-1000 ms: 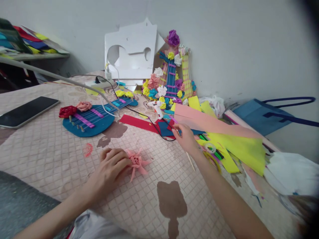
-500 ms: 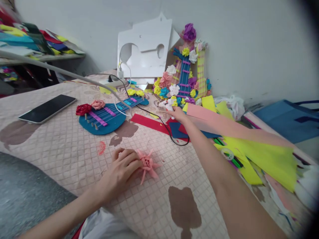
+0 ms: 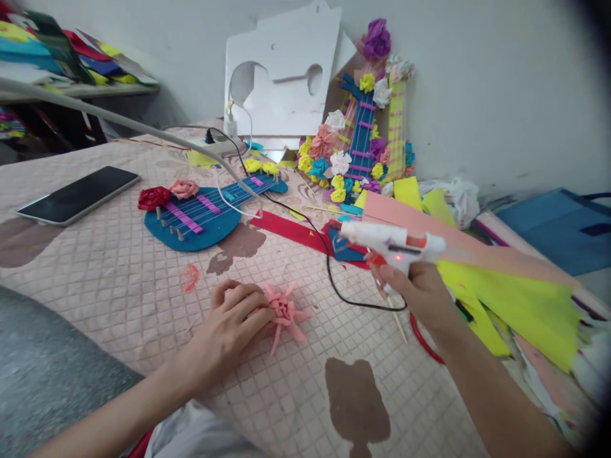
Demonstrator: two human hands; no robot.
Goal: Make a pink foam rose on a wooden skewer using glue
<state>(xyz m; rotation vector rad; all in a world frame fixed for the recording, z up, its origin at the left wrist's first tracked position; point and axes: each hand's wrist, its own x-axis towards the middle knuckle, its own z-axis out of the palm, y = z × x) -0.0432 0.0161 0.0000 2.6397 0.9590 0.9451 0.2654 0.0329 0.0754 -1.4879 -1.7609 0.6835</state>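
My left hand (image 3: 238, 321) rests on the table with its fingers closed on a pink paper flower (image 3: 285, 310), whose pointed petals spread out to the right. In my right hand (image 3: 422, 292) is a white hot glue gun (image 3: 382, 235), held by its handle above the table. A small red light glows on its side and its nozzle points left. The gun's black cord (image 3: 341, 292) loops over the table below it. Left of it lies a blue guitar shape (image 3: 195, 219) with strings, purple strips and red, pink and yellow paper flowers.
A phone (image 3: 79, 194) lies at the left. Red (image 3: 291, 232) and yellow (image 3: 506, 299) strips cover the middle and right. Flower-trimmed guitar shapes (image 3: 363, 133) lean on the wall beside white cut-out boards (image 3: 281, 114). A grey curved arm (image 3: 143, 130) crosses from the left.
My right hand has lifted the glue gun from near the leaning guitars and brought it closer, to the right. The left hand stays on the pink flower.
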